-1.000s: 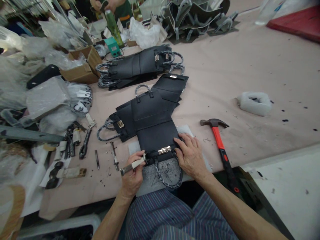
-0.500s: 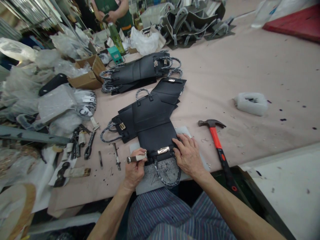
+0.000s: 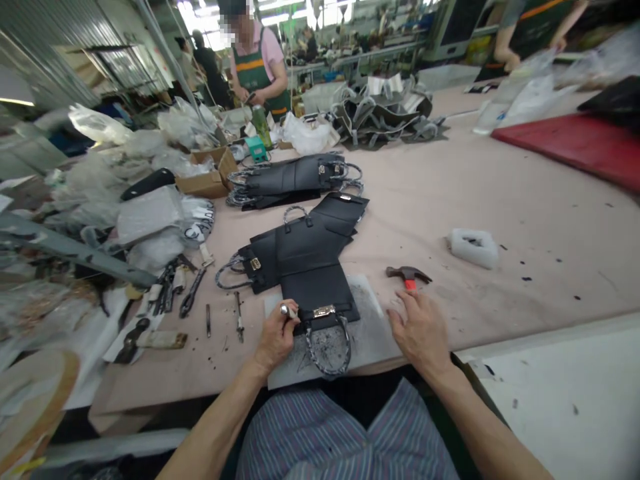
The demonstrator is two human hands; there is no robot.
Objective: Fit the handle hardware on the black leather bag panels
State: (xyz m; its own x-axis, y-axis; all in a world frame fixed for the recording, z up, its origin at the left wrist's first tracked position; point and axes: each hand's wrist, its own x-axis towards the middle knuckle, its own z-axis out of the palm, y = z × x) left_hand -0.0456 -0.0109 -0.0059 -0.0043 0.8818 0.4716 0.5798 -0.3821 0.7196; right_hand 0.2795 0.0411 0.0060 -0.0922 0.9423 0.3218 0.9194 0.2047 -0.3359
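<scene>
My left hand point(image 3: 274, 339) is closed round a metal punch point(image 3: 286, 311) and holds it upright at the left end of the silver clasp point(image 3: 324, 311) on a black bag panel point(image 3: 317, 290). The panel lies on a white cutting mat point(image 3: 373, 327), and its braided handle point(image 3: 327, 350) loops toward me. My right hand point(image 3: 420, 330) lies with fingers stretched out over the red handle of a hammer, just behind the hammer's head point(image 3: 407, 273).
More black bag panels point(image 3: 295, 177) lie stacked further back. Loose hand tools point(image 3: 175, 293), plastic bags point(image 3: 150, 213) and a cardboard box point(image 3: 210, 177) crowd the left. A white foam block point(image 3: 473, 247) and a red board point(image 3: 575, 143) lie right. A person in a green apron point(image 3: 257, 63) stands beyond.
My right hand left the bag panel and moved right onto the hammer handle. My left hand turned the punch from lying sideways to upright. The camera tilted up.
</scene>
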